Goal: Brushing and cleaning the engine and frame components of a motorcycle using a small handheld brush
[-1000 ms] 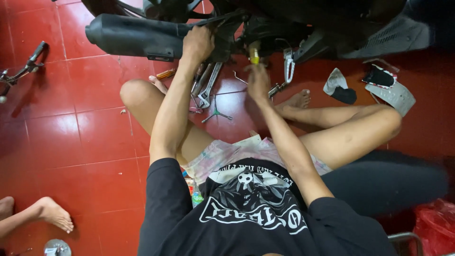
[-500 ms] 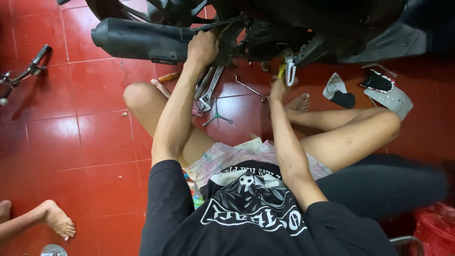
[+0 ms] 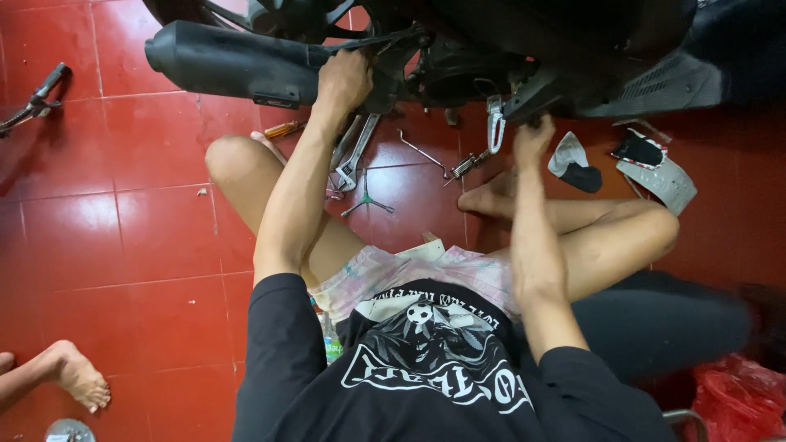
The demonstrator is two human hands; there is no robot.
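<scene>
I sit cross-legged on a red tile floor under a black motorcycle (image 3: 573, 41). My left hand (image 3: 344, 78) is closed on a black frame bar just right of the black muffler (image 3: 229, 61). My right hand (image 3: 532, 135) reaches up against the dark underside, beside a hanging silver bracket (image 3: 494, 123); its fingers are hidden against the black parts. Wrenches (image 3: 352, 160), an orange-handled screwdriver (image 3: 285, 128), a small three-armed tool (image 3: 367, 200) and a bent rod (image 3: 422, 151) lie on the floor between my knees and the motorcycle.
Grey and black plastic covers (image 3: 663, 180) and a grey cloth (image 3: 569, 155) lie at the right. A red plastic bag (image 3: 737, 393) sits at the lower right. Another person's bare foot (image 3: 78, 376) is at the lower left. A black lever part (image 3: 37, 98) lies far left.
My right hand has moved right along the motorcycle's underside; the yellow-handled tool it held a second ago no longer shows. My left hand stays on the frame bar. The view has shifted slightly.
</scene>
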